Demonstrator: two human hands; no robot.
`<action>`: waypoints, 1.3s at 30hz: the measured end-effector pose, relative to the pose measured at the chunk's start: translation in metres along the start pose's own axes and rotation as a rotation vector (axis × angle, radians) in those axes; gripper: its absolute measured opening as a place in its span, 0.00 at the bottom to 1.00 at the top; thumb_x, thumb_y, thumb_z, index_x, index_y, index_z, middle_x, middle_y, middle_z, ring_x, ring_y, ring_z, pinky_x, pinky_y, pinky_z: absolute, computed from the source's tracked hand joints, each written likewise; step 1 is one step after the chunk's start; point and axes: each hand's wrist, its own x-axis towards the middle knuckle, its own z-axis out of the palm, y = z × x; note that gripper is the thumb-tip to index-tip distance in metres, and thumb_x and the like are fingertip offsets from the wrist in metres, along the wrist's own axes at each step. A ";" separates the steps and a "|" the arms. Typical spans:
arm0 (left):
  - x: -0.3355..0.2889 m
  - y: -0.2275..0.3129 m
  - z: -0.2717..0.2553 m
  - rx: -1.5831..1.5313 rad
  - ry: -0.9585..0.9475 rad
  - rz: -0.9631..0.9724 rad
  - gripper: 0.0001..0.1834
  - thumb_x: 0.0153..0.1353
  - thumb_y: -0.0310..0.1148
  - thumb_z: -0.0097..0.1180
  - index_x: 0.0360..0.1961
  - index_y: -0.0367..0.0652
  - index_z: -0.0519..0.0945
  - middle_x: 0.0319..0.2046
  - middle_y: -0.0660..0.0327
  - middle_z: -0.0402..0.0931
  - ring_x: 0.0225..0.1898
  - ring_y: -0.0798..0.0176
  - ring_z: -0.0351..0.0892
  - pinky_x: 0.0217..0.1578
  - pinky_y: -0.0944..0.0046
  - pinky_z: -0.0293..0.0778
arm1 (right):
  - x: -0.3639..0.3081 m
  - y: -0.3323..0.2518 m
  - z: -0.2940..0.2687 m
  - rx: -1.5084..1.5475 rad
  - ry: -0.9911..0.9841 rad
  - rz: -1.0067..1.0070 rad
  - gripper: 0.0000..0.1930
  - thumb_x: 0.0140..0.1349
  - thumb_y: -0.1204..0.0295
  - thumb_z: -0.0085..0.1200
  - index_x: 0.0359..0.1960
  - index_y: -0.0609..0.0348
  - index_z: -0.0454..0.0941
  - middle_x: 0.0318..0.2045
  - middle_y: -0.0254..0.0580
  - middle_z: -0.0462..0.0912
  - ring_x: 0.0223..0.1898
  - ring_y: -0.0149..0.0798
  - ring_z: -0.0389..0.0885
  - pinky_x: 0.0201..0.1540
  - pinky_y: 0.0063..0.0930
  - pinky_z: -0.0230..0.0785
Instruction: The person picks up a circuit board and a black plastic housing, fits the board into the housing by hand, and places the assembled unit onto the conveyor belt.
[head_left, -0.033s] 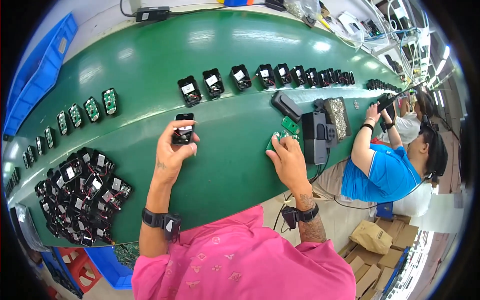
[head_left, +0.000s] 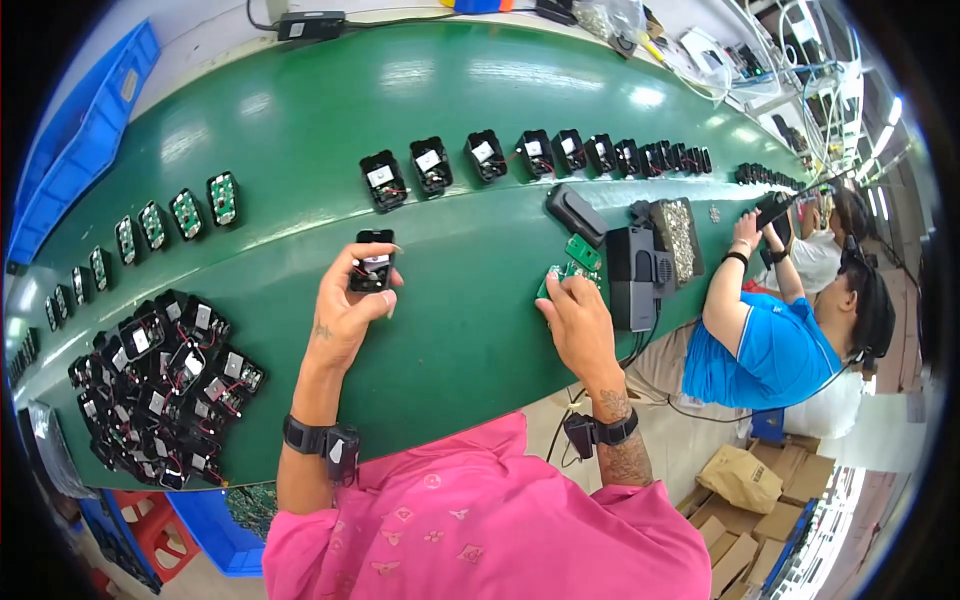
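My left hand (head_left: 345,310) grips a black plastic housing (head_left: 373,272) by its sides, thumb near me and index finger at the far end. Part of a white label shows inside it. Over to the right, my right hand (head_left: 580,325) has its fingers bent down onto green circuit boards (head_left: 549,284), pinching at one; the fingers partly hide them. Another green circuit board (head_left: 583,252) lies just beyond these fingers. A row of open black housings (head_left: 430,166) with white labels and red wires runs along the far side.
Housings fitted with green boards (head_left: 222,198) form a row at left, beyond a heap of black housings (head_left: 165,380). Right of my right hand stand a dark grey device (head_left: 630,275), a tray of small metal parts (head_left: 677,238) and a black case (head_left: 577,213). A co-worker in blue (head_left: 765,345) sits at right.
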 end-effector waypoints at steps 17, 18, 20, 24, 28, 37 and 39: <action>-0.016 -0.001 0.012 0.583 0.012 0.220 0.17 0.67 0.23 0.50 0.54 0.47 0.80 0.57 0.46 0.68 0.57 0.43 0.73 0.55 0.54 0.73 | 0.068 -0.127 0.030 1.323 -0.122 0.331 0.11 0.72 0.71 0.52 0.36 0.69 0.78 0.24 0.39 0.81 0.20 0.27 0.78 0.21 0.19 0.70; -0.016 0.003 0.016 0.476 0.065 0.118 0.19 0.65 0.20 0.50 0.55 0.49 0.80 0.57 0.46 0.68 0.57 0.43 0.73 0.55 0.53 0.73 | 0.070 -0.127 0.031 1.323 -0.126 0.323 0.11 0.72 0.71 0.52 0.36 0.69 0.78 0.24 0.39 0.81 0.20 0.27 0.78 0.21 0.19 0.70; -0.016 0.000 0.011 0.468 0.066 0.089 0.23 0.64 0.21 0.52 0.60 0.48 0.76 0.58 0.46 0.66 0.56 0.43 0.75 0.55 0.54 0.73 | 0.070 -0.128 0.032 1.282 -0.190 0.377 0.11 0.71 0.70 0.53 0.35 0.68 0.79 0.24 0.38 0.81 0.20 0.27 0.78 0.22 0.19 0.70; -0.017 0.003 0.007 0.738 -0.024 0.264 0.33 0.61 0.23 0.58 0.69 0.40 0.65 0.59 0.47 0.65 0.55 0.40 0.74 0.59 0.52 0.71 | 0.069 -0.126 0.035 1.275 -0.230 0.398 0.11 0.71 0.70 0.54 0.35 0.67 0.79 0.23 0.38 0.81 0.19 0.27 0.78 0.22 0.18 0.70; -0.019 0.006 0.011 0.682 0.081 0.284 0.46 0.54 0.26 0.67 0.73 0.43 0.57 0.63 0.44 0.63 0.58 0.41 0.74 0.58 0.53 0.72 | 0.068 -0.123 0.042 1.298 -0.220 0.410 0.11 0.71 0.70 0.54 0.37 0.68 0.79 0.24 0.38 0.81 0.20 0.26 0.78 0.22 0.17 0.70; -0.017 0.014 0.003 -0.063 -0.049 -0.062 0.41 0.53 0.25 0.69 0.69 0.39 0.65 0.58 0.53 0.74 0.53 0.63 0.77 0.54 0.61 0.76 | 0.065 -0.126 0.044 1.162 -0.121 0.420 0.09 0.71 0.72 0.53 0.35 0.67 0.79 0.21 0.35 0.80 0.18 0.24 0.77 0.21 0.16 0.69; -0.017 0.013 0.000 -0.058 -0.052 -0.058 0.39 0.55 0.25 0.67 0.69 0.40 0.66 0.56 0.55 0.74 0.51 0.64 0.78 0.52 0.62 0.77 | 0.064 -0.125 0.042 1.109 -0.181 0.419 0.07 0.69 0.74 0.55 0.36 0.67 0.79 0.29 0.40 0.82 0.25 0.25 0.79 0.25 0.16 0.71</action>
